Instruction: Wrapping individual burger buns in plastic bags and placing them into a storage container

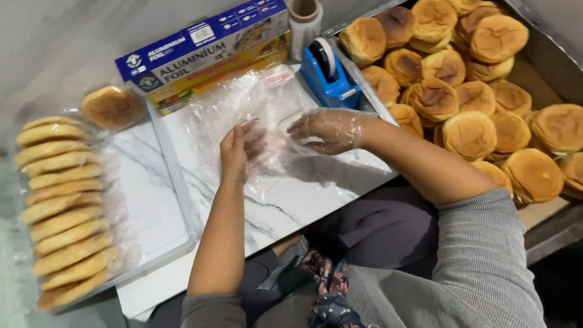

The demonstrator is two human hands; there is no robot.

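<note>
The left hand (235, 152) is bare, fingers held fairly straight and close together, the fingertips pinching at a sheet of clear plastic film (255, 115) that lies crumpled on the white marbled worktop (291, 194). The right hand (328, 129) wears a thin clear plastic glove; its fingers are partly curled and spread, resting on the same film just beside the left hand, with a fold of the film apparently caught under the fingertips, though how firmly it is gripped cannot be told. The film spreads from between the two hands up towards the back of the worktop, wrinkled and partly lifted. Just behind the film lie long boxes of foil and wrap (209, 51), a blue one on top and a yellow one under it, set at a slant. To their right stand a roll of clear film (305, 18) on a cardboard core and a blue tape dispenser (331, 76), the dispenser close to the right hand. Further right, a metal tray (546, 73) holds a heap of round brown buns (470, 97), piled in more than one layer. To the left, a clear tray (152, 243) carries a row of wrapped buns (64, 209) standing on edge, and one single wrapped bun (112, 106) lies near the boxes. Grey sleeves cover both upper arms.
</note>
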